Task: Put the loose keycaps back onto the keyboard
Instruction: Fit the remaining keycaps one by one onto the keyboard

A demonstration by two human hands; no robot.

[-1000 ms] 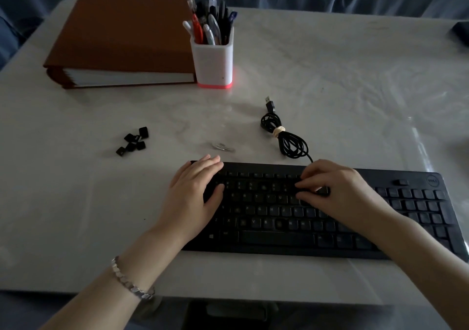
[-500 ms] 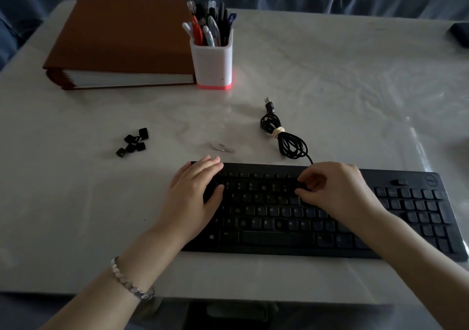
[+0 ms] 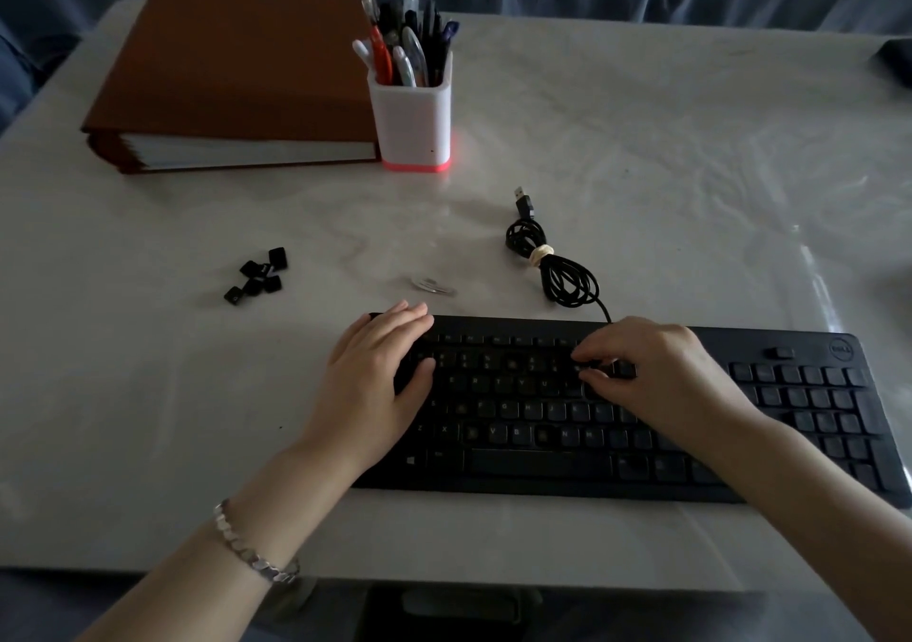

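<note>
The black keyboard lies along the near edge of the table, right of the middle, with several gaps showing among its letter keys. The loose keycaps sit in a small cluster on the bare table, well apart from the keyboard, toward the left edge.

The left hand rests flat on the keyboard's left end, its fingers straight and together, reaching the keyboard's far edge, thumb on the keys. The right hand is over the middle of the keyboard with its fingers curled, tips and thumb drawn together down at the upper key rows. I cannot tell whether a keycap sits between them.

The keyboard's cable lies coiled and tied just beyond the far edge of the keyboard, its plug pointing away. A small silvery object lies between the cable and the keycaps. At the far left corner are a brown binder and, touching its right side, a white pen cup full of pens. A bracelet circles the left wrist.
</note>
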